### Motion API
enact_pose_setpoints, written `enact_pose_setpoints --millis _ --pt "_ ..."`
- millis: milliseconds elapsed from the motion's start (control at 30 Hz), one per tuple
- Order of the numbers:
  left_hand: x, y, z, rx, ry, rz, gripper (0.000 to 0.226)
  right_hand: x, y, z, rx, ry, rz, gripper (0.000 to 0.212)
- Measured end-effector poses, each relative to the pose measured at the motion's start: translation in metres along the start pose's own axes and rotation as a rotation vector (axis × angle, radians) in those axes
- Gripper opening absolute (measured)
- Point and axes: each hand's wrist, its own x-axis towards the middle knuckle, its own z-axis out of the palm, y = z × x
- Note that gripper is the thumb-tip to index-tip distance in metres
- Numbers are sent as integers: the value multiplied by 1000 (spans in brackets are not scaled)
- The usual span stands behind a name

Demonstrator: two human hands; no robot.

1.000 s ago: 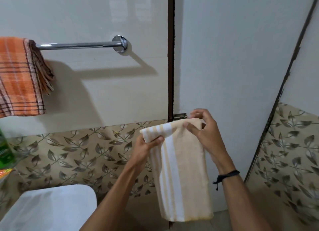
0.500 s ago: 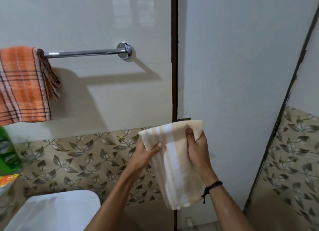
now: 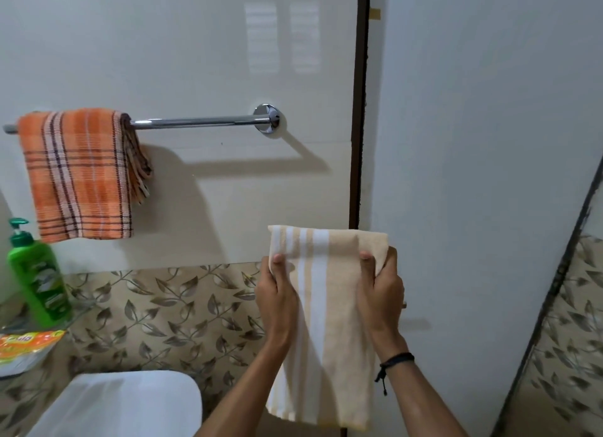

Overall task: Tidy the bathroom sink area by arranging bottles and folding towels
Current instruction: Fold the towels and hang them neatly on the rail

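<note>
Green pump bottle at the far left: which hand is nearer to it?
Left. The left hand grips the beige striped towel at its left top corner, well right of the green pump bottle; the right hand holds the opposite corner, farther away.

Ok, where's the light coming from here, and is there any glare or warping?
Head view: light falls from upper left, so the towel rail and orange towel cast shadows down-right; a window-like reflection glares on the glossy wall; wide-angle bending tilts the right-hand edges.

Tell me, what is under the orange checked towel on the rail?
The orange checked towel covers the left part of the chrome rail. Below it stands a green pump bottle; the rail's left bracket is hidden.
</note>
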Motion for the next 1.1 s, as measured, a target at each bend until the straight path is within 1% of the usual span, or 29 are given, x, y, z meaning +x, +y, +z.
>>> enact_pose_setpoints --millis 67,167,200,267,300,367,467,567,633,667,733,800,867,1000,1100 --pt "4 2 -2 -27 42 21 40 -1 -3 6 56 -61 63 70" --pt "12 5 -6 -38 91 85 40 -14 -3 18 237 -176 235 57" --pt "17 5 -9 -27 99 114 41 -17 -2 24 271 -191 273 52" --pt "28 3 -17 -8 104 167 41 -21 -7 34 294 -197 297 50" --pt "35 4 -22 -12 107 189 41 -19 -11 39 308 -186 271 52" --pt "52 11 -33 -19 112 225 41 -10 -28 48 315 -159 152 55" --pt "89 36 -51 12 105 317 35 21 -66 64 217 -126 -164 46" --pt "138 78 -68 76 106 433 32 69 -110 90 119 -72 -392 54" --pt "176 107 -79 130 122 512 30 104 -142 109 82 -71 -494 62" --pt "196 120 -84 169 128 535 29 120 -160 118 75 -70 -531 62" --pt "239 141 -96 235 131 544 28 150 -192 135 64 -87 -571 54" --pt "280 156 -104 294 130 548 27 175 -218 153 73 -191 -552 47" --pt "314 166 -109 394 139 548 27 197 -236 170 39 -296 -505 45" --pt "352 163 -109 547 130 481 33 215 -246 197 -105 -378 -462 41" --pt "364 151 -105 620 124 411 22 218 -239 210 -84 -416 -434 28"
